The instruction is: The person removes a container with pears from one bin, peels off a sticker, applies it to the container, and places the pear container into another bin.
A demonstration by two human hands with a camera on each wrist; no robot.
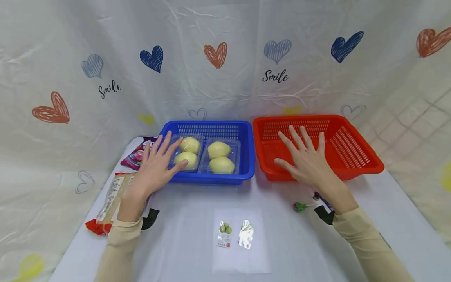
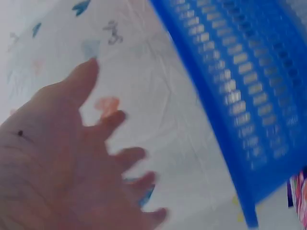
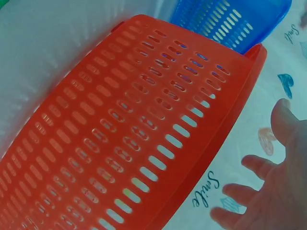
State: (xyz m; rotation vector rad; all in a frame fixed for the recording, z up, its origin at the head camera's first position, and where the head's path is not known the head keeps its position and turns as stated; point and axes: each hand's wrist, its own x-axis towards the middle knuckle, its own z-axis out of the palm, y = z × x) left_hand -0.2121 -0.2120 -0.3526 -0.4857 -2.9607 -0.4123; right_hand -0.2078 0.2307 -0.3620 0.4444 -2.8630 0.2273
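My left hand point(image 1: 154, 168) is raised with its fingers spread, over the left end of the blue basket point(image 1: 208, 180) in the head view. Two clear trays point(image 1: 239, 156) inside that basket each hold a pair of pale yellow, rounded fruits point(image 1: 219, 150). Over the red basket point(image 1: 366, 172) my right hand point(image 1: 310, 160) is also spread, palm down, holding nothing. Both wrist views show the hands above the basket rims, the blue wall point(image 2: 240, 86) beside the left and the red wall point(image 3: 110, 124) beside the right.
On the left lie a purple snack bag point(image 1: 135, 158) and a tan packet point(image 1: 116, 196) with red ends. A green lollipop point(image 1: 298, 206) is near my right wrist. Front centre, a small packet with green olive-like pieces point(image 1: 224, 235) and a silver wrapper point(image 1: 246, 235) rest on a white sheet point(image 1: 243, 264).
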